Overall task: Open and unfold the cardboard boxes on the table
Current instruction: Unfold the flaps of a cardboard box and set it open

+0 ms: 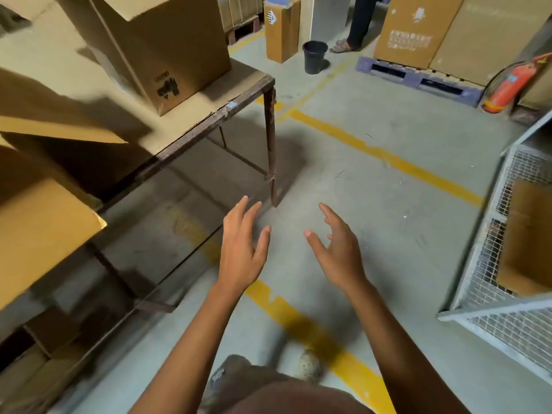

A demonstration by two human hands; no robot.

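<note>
Cardboard box [155, 46] well apart from fingers [239, 212]

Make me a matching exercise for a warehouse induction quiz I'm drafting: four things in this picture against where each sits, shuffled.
Things:
1 bucket
2 fire extinguisher
3 pallet
4 printed cardboard box

Places:
A on the table
B tilted, at the far right
C under tall cartons
D on the floor by a person's feet

Pairs: 1-D, 2-B, 3-C, 4-A
</note>
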